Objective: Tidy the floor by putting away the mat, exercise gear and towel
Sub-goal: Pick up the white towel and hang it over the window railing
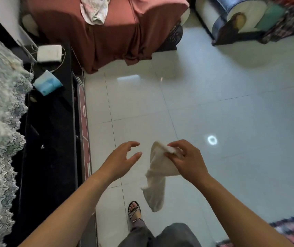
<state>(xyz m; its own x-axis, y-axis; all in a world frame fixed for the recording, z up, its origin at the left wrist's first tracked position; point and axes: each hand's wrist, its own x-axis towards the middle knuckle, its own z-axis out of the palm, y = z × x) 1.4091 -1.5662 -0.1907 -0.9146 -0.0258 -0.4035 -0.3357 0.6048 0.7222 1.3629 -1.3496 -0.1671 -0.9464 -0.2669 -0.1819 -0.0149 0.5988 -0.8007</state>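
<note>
The right hand [185, 157] pinches one end of a cream-white cloth towel [157, 175], which hangs down limp above the pale glossy tiled floor [214, 107]. Just beside the towel, the left hand [123, 157] is spread with relaxed fingers and holds nothing. Below the towel, a sandalled foot [134, 210] stands on the floor.

No text, label, brand, number or sign can be read anywhere.
</note>
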